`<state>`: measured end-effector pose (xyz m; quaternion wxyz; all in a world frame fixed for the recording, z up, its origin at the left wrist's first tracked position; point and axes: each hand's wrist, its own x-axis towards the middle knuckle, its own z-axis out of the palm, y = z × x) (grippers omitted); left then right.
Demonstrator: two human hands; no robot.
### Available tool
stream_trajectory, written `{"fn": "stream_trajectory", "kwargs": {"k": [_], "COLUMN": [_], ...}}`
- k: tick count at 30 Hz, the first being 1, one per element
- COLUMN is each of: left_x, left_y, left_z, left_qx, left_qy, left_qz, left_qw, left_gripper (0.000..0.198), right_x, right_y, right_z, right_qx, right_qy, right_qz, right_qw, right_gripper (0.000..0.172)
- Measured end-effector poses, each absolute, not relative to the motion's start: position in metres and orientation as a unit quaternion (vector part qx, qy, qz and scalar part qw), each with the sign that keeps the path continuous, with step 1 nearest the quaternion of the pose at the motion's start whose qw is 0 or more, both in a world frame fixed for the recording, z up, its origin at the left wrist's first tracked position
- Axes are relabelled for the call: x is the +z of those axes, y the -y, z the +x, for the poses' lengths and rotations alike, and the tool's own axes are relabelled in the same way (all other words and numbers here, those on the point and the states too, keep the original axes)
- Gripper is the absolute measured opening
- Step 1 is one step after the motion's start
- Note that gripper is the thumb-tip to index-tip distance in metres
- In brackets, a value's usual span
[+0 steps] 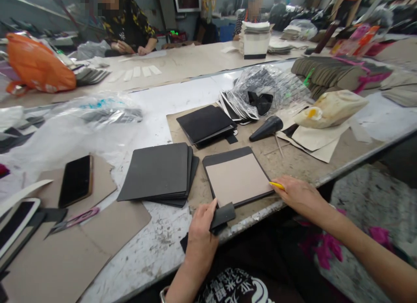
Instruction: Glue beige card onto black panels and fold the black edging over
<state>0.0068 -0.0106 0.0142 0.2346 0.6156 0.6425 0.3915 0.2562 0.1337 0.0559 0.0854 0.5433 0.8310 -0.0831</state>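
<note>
Left hand (200,233) is pinching a black piece (224,215) overhanging the counter (156,246) edge; right hand (298,194) is gripping a yellow stick (276,185) by the tan panel (237,179) — piece likely risking a drop.

A manufacturing workshop: one long, scuffed worktable (156,246) carries stacks of cut black sheets (156,172) at twelve o'clock and bundled cut pieces (335,72) at two o'clock, with seated co-workers (127,24) at eleven o'clock.

My left hand (201,233) pinches small black pieces (221,216) at the table edge (254,218); my right hand (298,193) holds a yellow pencil (276,185) beside the beige panel (237,179) (black-bordered, lying flat).
</note>
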Motion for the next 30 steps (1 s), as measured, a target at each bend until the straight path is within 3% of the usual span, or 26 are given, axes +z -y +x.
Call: {"fn": "stream_trajectory", "kwargs": {"k": [7, 13, 19, 24, 30], "left_x": [0.003, -0.002, -0.014, -0.018, -0.018], "left_y": [0.013, 0.003, 0.003, 0.005, 0.005], "left_z": [0.013, 0.013, 0.008, 0.006, 0.008], "left_qx": [0.374, 0.362, 0.333, 0.308, 0.306], "left_qy": [-0.652, -0.654, -0.637, -0.642, -0.640], "left_qz": [0.638, 0.650, 0.689, 0.698, 0.702], "left_qw": [0.166, 0.134, 0.091, 0.077, 0.058], "left_gripper": [0.079, 0.074, 0.092, 0.095, 0.093], "right_x": [0.064, 0.072, 0.077, 0.078, 0.086], "right_y": [-0.126, -0.126, -0.121, -0.130, -0.141], "right_z": [0.247, 0.239, 0.235, 0.241, 0.243], "right_qx": [-0.097, -0.092, -0.088, -0.185, -0.279], "right_qy": [-0.811, -0.809, -0.810, -0.782, -0.725], "right_qz": [0.570, 0.575, 0.579, 0.594, 0.629], "right_qw": [0.088, 0.075, 0.044, -0.018, -0.025], "right_gripper": [0.027, 0.027, 0.021, 0.022, 0.023]}}
